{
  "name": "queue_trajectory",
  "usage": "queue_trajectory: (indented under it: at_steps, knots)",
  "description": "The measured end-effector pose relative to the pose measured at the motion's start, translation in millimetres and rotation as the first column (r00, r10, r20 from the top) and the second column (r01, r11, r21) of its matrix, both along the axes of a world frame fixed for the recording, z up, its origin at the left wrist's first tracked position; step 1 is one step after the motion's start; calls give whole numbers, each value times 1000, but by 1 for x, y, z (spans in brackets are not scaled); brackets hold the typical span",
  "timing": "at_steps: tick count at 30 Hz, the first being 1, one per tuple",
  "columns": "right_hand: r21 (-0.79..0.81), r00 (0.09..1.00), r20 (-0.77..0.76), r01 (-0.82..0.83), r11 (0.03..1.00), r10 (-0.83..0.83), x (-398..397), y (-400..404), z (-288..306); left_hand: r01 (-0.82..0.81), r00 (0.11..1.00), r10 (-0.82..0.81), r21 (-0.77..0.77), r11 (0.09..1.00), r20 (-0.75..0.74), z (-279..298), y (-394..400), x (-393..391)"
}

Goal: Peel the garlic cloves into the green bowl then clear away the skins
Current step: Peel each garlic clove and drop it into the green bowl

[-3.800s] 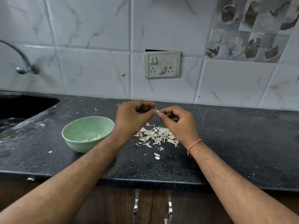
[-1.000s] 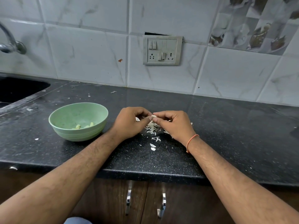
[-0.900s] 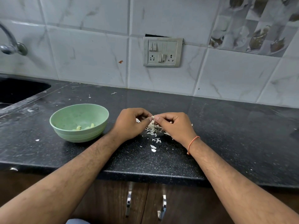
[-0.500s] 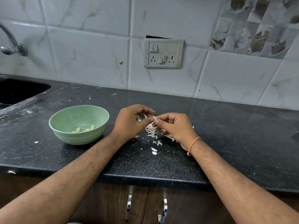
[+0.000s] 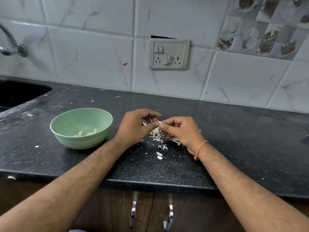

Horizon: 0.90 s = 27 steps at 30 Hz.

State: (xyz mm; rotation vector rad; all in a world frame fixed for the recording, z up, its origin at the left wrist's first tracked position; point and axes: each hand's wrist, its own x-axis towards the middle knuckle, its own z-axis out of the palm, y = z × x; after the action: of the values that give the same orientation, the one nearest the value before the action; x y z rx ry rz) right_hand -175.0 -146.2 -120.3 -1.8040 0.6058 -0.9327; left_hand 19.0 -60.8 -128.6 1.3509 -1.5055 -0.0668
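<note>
A small garlic clove [image 5: 159, 122] is pinched between the fingertips of my left hand [image 5: 135, 128] and my right hand [image 5: 182, 131], just above the black counter. Under and between the hands lies a heap of white garlic skins [image 5: 158, 136], partly hidden by my right hand. Two loose skin flakes [image 5: 159, 155] lie nearer the counter's front edge. The green bowl [image 5: 81, 128] stands to the left of my left hand and holds a few peeled cloves [image 5: 87, 133].
The black counter [image 5: 234, 139] runs to a tiled wall with a switch plate [image 5: 168, 54]. A dark sink [image 5: 18, 92] and a tap [image 5: 11, 47] are at the far left. Skin bits [image 5: 117, 97] lie scattered behind the bowl. Cabinet handles [image 5: 133, 211] show below the front edge.
Both hands have stayed together on the clove over the skin heap, working it slightly with the fingertips. The camera view has shifted a little; the bowl has not moved.
</note>
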Motion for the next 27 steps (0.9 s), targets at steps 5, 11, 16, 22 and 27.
queue_trajectory:
  at_steps: [5,11,16,22,27]
  knots:
    - [-33,999,-35,7,999,-8,-1,0,-2,14,1000,-14,15,1000,-13,1,3,-2]
    - [-31,1000,-20,20,999,-21,1,2,-2,30,999,-29,8,1000,-17,2,5,-4]
    - [-64,998,-11,54,996,-55,1,2,-4,28,1000,-28,3,1000,14,2,4,-5]
    - [-22,998,48,47,999,-45,2,4,-3,43,999,-43,-26,999,1,3,4,-9]
    - [129,992,126,6,992,-22,3,4,0,99,993,-101,-40,994,-65,5,4,-11]
